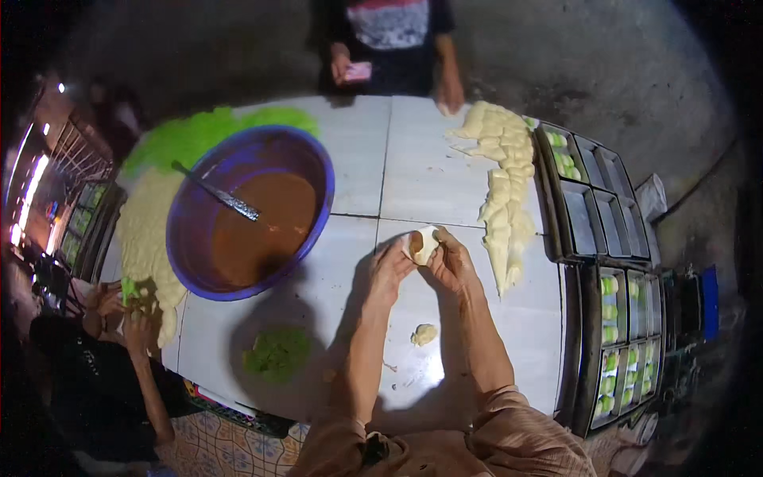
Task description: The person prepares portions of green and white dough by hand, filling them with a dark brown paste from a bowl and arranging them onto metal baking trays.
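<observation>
Over the white tiled table, my two hands meet around a flattened piece of pale dough (430,238) with brown filling lying in it. My left hand (387,270) grips its left side, while the fingers of my right hand (454,262) close on its right edge. Below them on the tiles sits a small lump of cream dough (424,335). Up and to the left stands a large purple basin (318,179) of brown paste (274,211), with a metal spoon (222,194) resting in it. Cream dough pieces (509,187) lie in a long row to the right.
Metal trays (608,199) with compartments line the right side, several holding green-and-white dough pieces (610,334). Green dough (183,139) and cream dough (147,230) cover the left edge. One person (389,48) stands opposite; another person's hands (131,314) handle green dough at left.
</observation>
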